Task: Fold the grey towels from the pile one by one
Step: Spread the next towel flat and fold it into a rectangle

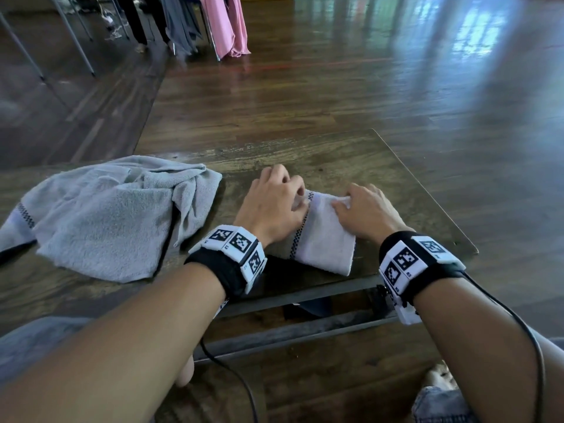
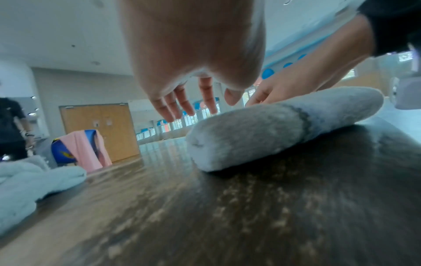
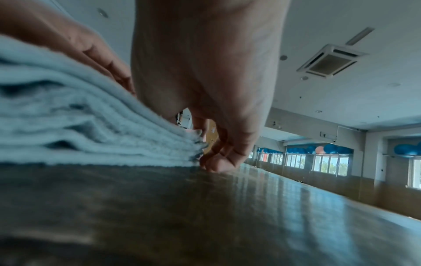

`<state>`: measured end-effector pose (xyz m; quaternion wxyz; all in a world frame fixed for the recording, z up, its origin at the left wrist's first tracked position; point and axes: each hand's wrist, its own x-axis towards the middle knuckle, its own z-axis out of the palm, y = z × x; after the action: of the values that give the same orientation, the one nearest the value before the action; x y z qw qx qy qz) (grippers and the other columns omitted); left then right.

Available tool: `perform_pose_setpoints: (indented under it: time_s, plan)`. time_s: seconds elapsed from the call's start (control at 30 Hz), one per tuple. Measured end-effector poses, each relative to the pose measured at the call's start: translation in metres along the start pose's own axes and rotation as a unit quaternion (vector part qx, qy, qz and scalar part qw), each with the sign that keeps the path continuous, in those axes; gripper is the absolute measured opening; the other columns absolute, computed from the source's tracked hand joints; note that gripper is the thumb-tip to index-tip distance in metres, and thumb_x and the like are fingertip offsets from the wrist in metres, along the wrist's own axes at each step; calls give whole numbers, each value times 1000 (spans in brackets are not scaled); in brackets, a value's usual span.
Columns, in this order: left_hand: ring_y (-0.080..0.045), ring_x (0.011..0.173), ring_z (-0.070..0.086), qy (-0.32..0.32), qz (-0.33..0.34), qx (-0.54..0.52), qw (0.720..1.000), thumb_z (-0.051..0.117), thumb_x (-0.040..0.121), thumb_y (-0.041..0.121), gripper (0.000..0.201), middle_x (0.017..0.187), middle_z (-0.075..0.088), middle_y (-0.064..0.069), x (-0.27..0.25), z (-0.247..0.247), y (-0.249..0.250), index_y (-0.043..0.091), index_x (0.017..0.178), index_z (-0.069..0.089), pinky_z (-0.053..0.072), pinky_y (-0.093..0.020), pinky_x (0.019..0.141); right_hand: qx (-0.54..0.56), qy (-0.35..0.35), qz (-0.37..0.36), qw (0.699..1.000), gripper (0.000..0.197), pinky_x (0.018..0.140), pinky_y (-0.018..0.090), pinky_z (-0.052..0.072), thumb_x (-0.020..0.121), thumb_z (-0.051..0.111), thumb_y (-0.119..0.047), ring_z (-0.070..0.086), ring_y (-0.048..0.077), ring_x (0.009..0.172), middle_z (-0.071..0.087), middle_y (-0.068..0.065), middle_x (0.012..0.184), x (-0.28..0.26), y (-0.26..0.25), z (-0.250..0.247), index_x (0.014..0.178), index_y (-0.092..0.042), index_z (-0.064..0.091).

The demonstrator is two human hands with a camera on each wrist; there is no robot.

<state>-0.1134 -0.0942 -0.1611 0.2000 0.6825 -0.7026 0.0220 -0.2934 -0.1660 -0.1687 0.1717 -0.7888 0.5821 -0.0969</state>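
Note:
A folded grey towel (image 1: 326, 242) with a dark checked stripe lies on the wooden table (image 1: 381, 166) in front of me. My left hand (image 1: 287, 190) hovers over its far left end with fingers (image 2: 182, 102) hanging straight and relaxed, holding nothing. My right hand (image 1: 345, 201) is at the towel's far right corner; thumb and fingers (image 3: 212, 162) pinch the stacked layers (image 3: 68, 117) there, fingertips down on the table. The towel's rounded fold (image 2: 250, 136) faces the left wrist camera. An unfolded grey towel pile (image 1: 116, 215) lies crumpled to the left.
The table's right edge (image 1: 427, 190) runs close to my right hand, its near edge just below my wrists. Bare tabletop (image 2: 205, 216) lies between pile (image 2: 27, 181) and folded towel. Pink and grey cloths (image 1: 225, 25) hang on a rack far back on the floor.

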Motion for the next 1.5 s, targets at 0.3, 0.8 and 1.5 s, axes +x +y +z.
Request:
perform_pose_setpoints:
  time_s: [0.3,0.8,1.5]
  plan:
    - [-31,151,9,-143,-128,11,981,32,99,54,68,163,10,-15,-37,4,24,18,155,16,20,-51,119,-81,-86,25,993,41,70,36,49,85,52,-51,60,23,66,62,1,74,-34,9,-28,64,-16,56]
    - [-8,149,-24,-252,-102,-47,961,13,102,56,64,164,-23,11,-43,23,23,32,158,-9,-10,-52,122,-8,-53,-102,993,67,124,29,-11,107,15,-51,-13,8,156,-6,-5,171,-56,-5,38,164,-17,3]
    - [-10,152,-16,-252,-169,-60,951,10,102,52,64,162,-24,16,-38,27,19,29,157,-16,-16,-49,121,-1,-27,17,999,70,126,44,-4,107,19,-48,-8,16,157,-12,0,171,-69,-4,42,163,-14,-5]
